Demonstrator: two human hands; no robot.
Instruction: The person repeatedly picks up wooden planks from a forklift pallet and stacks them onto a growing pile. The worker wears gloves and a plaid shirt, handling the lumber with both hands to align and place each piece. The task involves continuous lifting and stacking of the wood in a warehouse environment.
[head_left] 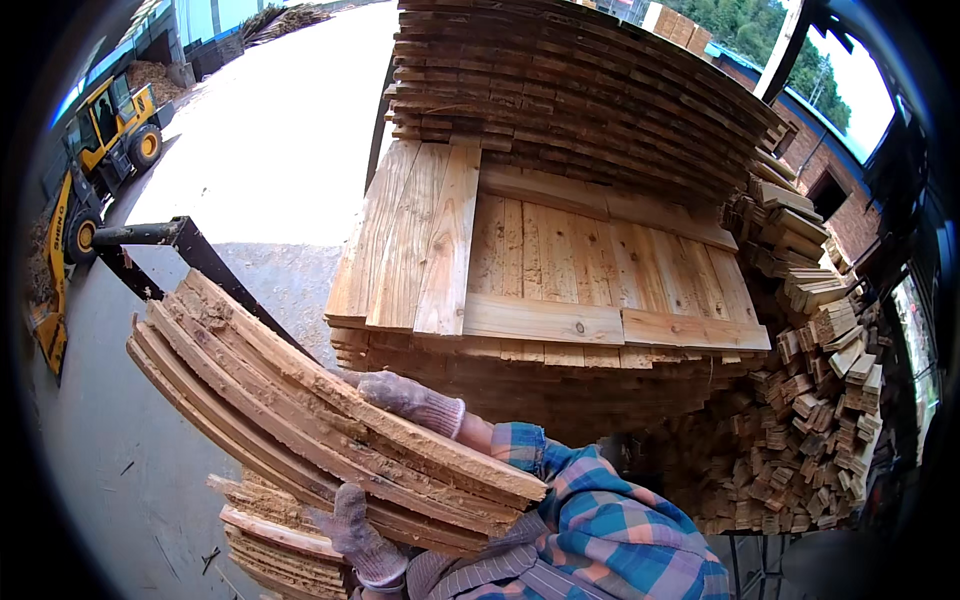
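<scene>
A bundle of rough wooden boards, with sawdust and crumbs on their edges, lies slanted across my front, held between my two hands. My right hand, in a dirty knitted glove, grips the far side of the bundle. On the near side my left hand, gloved the same way, is closed on the boards with its thumb up against them. The fingertips of both hands are partly hidden by the wood. Below the bundle's near side sits a stack of similar rough boards.
A large pile of planks rises ahead, with a layer of pale boards on its lower front. Heaped board ends stand at the right. A dark metal frame is beyond the bundle. At far left stands a yellow loader.
</scene>
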